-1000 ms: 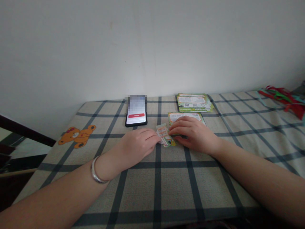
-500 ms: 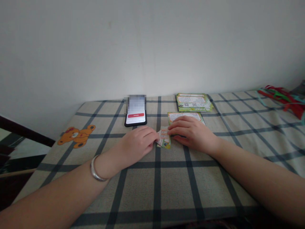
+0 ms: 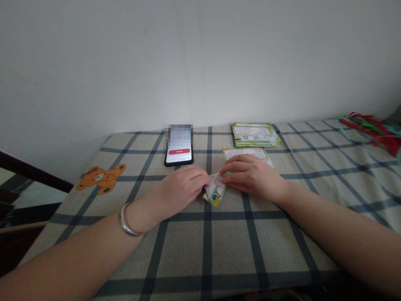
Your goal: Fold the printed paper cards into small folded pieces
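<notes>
My left hand [image 3: 181, 189] and my right hand [image 3: 250, 175] meet over a small folded printed paper [image 3: 214, 190] with green, orange and white print. Both hands pinch it with curled fingers on the checked cloth [image 3: 225, 242]. Another sheet of the same print [image 3: 247, 153] lies flat under my right hand, its far edge showing. My left wrist wears a silver bangle [image 3: 127, 223].
A black phone [image 3: 179, 145] with a lit screen lies beyond my left hand. A small stack of printed sheets [image 3: 254, 134] sits near the wall. Red and green ribbons [image 3: 372, 127] lie at the far right. A teddy bear print [image 3: 100, 178] marks the cloth's left side, by its edge.
The small paper has turned and tilted, its lower corner swinging toward me. Both hands stayed almost in place, the right fingers shifting slightly.
</notes>
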`<state>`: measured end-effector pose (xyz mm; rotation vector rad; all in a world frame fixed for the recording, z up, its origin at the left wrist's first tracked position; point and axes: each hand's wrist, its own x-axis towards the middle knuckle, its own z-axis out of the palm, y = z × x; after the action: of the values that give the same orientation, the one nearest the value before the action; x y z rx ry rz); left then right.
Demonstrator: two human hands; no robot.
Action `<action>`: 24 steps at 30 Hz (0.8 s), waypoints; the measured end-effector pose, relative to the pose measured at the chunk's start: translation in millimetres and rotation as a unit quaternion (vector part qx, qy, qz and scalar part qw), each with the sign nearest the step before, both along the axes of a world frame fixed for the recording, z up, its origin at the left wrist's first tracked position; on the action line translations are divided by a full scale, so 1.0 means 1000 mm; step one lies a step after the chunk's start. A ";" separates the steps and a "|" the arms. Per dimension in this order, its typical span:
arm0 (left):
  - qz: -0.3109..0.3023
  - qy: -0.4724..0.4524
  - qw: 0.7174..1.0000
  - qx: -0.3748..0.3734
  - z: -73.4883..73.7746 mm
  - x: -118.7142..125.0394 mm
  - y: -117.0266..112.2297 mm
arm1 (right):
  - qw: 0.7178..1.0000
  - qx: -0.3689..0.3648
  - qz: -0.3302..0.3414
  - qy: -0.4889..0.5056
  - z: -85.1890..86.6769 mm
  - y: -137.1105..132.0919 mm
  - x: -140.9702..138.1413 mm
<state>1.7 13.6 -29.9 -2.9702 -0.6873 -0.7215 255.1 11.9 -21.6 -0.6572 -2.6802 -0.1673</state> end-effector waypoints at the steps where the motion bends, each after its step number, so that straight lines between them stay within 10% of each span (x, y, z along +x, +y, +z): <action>1: 0.000 0.000 1.000 0.003 0.000 0.000 0.000 | 1.000 -0.001 0.003 -0.002 0.000 0.000 0.000; 24: 0.007 -0.030 0.997 -0.064 0.007 -0.002 -0.002 | 0.996 -0.030 -0.063 0.062 -0.002 -0.005 0.001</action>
<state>-0.1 11.3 -23.1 -3.0667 -0.7863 -0.7970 256.0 7.1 -23.9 -0.8279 -2.5340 -0.0772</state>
